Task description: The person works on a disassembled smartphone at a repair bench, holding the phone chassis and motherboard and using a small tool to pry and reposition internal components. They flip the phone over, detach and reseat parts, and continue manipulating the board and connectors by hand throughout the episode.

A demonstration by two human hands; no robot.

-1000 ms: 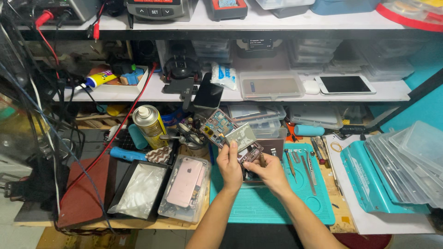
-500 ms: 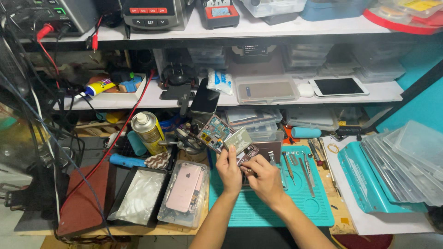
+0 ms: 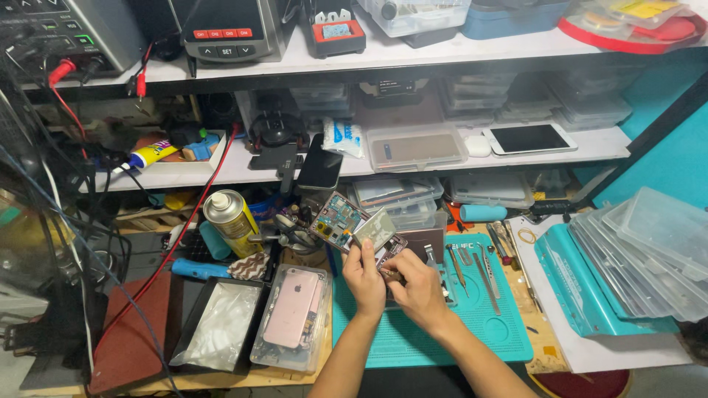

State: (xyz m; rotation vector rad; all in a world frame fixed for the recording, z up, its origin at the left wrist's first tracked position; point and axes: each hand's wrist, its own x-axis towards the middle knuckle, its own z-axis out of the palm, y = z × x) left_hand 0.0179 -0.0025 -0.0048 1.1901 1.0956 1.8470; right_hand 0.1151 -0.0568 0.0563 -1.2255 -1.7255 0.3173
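I see both hands working at the top edge of the teal mat (image 3: 413,346). The left hand (image 3: 363,280) pinches a small silvery plate (image 3: 375,228) between thumb and fingers, held up and tilted just over the opened phone (image 3: 335,220). That phone sits propped at an angle with its circuit boards bare, so the back is already off and the insides exposed. The right hand (image 3: 420,289) is curled closed around a small part or tool near the phone's lower end; what exactly it grips I cannot tell. By my reading the teardown is partway: cover off, shield lifted free, boards not yet out.

Around it, tweezers and picks (image 3: 476,265) lie in a row on the mat's right side. Left of the mat, a pink phone (image 3: 291,306) rests in a clear tray beside a black tray (image 3: 217,324) holding a plastic bag. A spray can (image 3: 230,221) stands behind them. The bench is crowded, with 2 shelves above carrying meters, clear boxes and a white tablet (image 3: 529,138).
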